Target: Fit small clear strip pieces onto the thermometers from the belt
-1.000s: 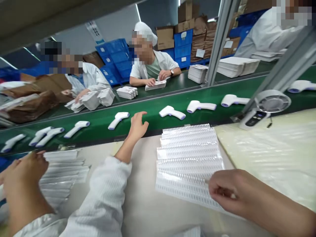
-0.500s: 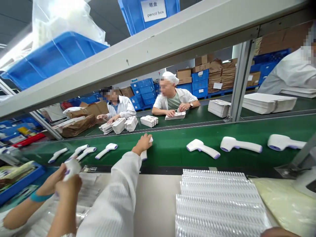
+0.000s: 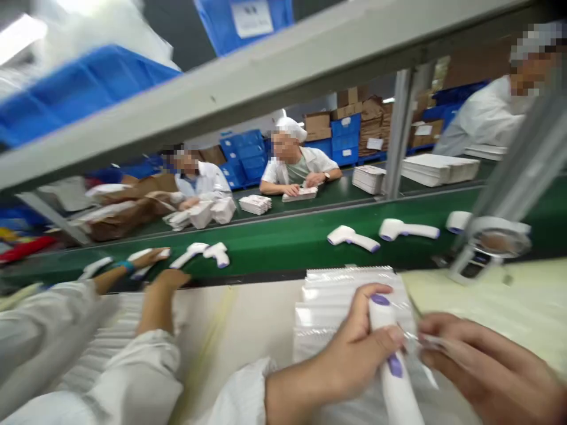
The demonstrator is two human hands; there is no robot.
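Note:
In my left hand (image 3: 349, 348) is a white infrared thermometer (image 3: 384, 316) with purple trim, its fingers wrapped round the body and one purple end pointing up. Close by on the right, my right hand (image 3: 491, 363) pinches a thin piece of clear plastic film (image 3: 432, 341); motion blurs its edges. Beneath both hands, overlapping rows of clear plastic bags (image 3: 323, 295) lie on the table.
Along the green belt (image 3: 274, 242) lie several more thermometers (image 3: 410, 230). A co-worker's hands (image 3: 155, 257) reach to the belt at left. A metal post (image 3: 509, 159) rises at right beside a yellowish sheet (image 3: 469, 301). The shelf beam (image 3: 248, 82) crosses overhead, carrying blue bins (image 3: 110, 88).
My left hand has come back from the belt to the bags, bringing a thermometer. My right hand has risen into view with film. The co-worker's hands have moved out to the belt.

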